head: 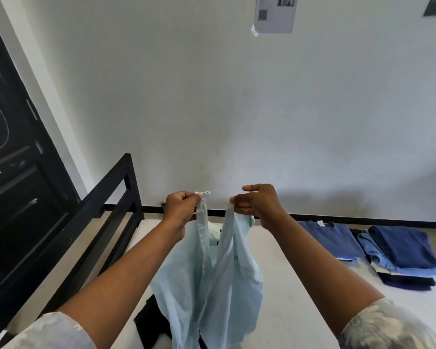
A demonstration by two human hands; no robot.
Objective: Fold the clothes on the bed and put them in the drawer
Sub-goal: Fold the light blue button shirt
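Observation:
A pale blue garment [207, 285] hangs in the air over the bed [287, 298], held up by its top edge. My left hand [179, 206] pinches one upper corner, where a small white tag sticks out. A little to the right, my right hand [258, 204] pinches the other upper corner, with its index finger pointing out. Under the hanging cloth a dark garment [149, 321] lies on the mattress, partly hidden. No drawer is in view.
Folded blue clothes lie at the bed's far right: a flat blue shirt [330, 240] and a stack of denim and navy pieces [403, 255]. A black bed frame [106, 205] rises on the left beside a dark door [13, 172]. A white wall is behind.

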